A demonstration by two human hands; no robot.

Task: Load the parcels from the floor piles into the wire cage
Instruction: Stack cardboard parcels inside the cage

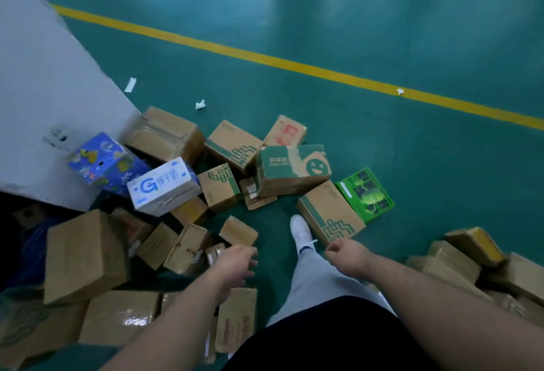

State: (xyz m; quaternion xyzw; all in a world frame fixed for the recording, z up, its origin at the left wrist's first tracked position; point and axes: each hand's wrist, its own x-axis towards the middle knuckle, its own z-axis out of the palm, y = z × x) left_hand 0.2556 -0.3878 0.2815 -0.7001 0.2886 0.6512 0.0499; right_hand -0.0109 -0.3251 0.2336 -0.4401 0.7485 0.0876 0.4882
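Green floor [382, 32] fills most of the view, w/ a yellow line [294, 64] running diagonally across its far half. A grey wall [44, 91] closes the floor's left edge.

The parcels [232, 142] lie loose on the floor in a heap that starts at the wall's foot and spreads toward the middle and the near-left corner. A 2nd heap [459, 264] of brown pkgs sits at the floor's near-right edge.

- Largest: plain brown box [85, 255], tilted, near-left.
- Taped box [120, 316] just below it, lying flat.
- Smiley-print box [291, 169], green top, tilted, propped on smaller pkgs mid-heap.
- Long box [326, 208] w/ green pattern, flat on the floor, right side of the heap.
- Blue printed box [103, 161] against the wall.
- White box [164, 188] w/ a blue G, resting on other pkgs just beside the blue one.
- Bright green box [366, 194], just beside the long box's far side.

Grey trouser leg [318, 285] ends in a white shoe [300, 229], planted just beside the long box's near end.

L hand [235, 263] is stretched over small brown pkgs, fingers relaxed and blurred, holding nothing. R hand [348, 255] hangs beside the shoe near the long box's corner, fingers loosely curled, nothing in it.

Paper scraps [130, 85] lie btwn the heap and the line; one sits on the line itself.
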